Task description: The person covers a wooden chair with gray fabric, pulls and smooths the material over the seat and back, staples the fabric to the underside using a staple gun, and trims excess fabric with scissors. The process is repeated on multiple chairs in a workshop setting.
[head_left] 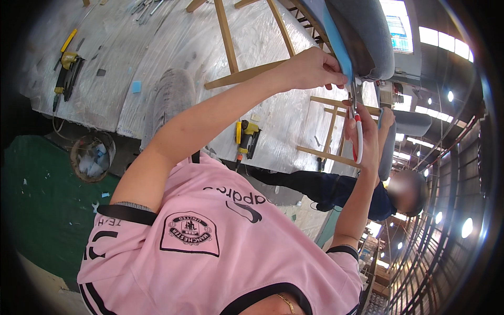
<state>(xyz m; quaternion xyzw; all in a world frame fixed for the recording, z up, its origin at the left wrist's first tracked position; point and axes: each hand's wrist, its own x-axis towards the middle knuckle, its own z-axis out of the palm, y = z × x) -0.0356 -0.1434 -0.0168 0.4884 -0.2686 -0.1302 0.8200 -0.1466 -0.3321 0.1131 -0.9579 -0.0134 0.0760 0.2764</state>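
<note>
My left hand (pixel 315 70) pinches the edge of a light-blue strip of material (pixel 336 39) that runs along a grey upholstered chair part (pixel 367 37). In my right hand (pixel 369 134) is a pair of scissors (pixel 358 137) with red-and-white handles. Their blades point up beside the strip, just by my left fingertips. Whether the blades are cutting into it, I cannot tell. Wooden legs (pixel 227 39) extend from the chair over the plastic-covered table. Brown-black material lines the cushion beside the blue strip.
Two yellow-and-black staple guns (pixel 247 139) (pixel 67 73) lie on the plastic-covered table (pixel 173 31). A blue scrap (pixel 136 86) lies there too. Beside the table stands a bucket (pixel 110 165) of scraps. At right, another person (pixel 341 190) handles a second wooden-legged grey chair (pixel 412 123).
</note>
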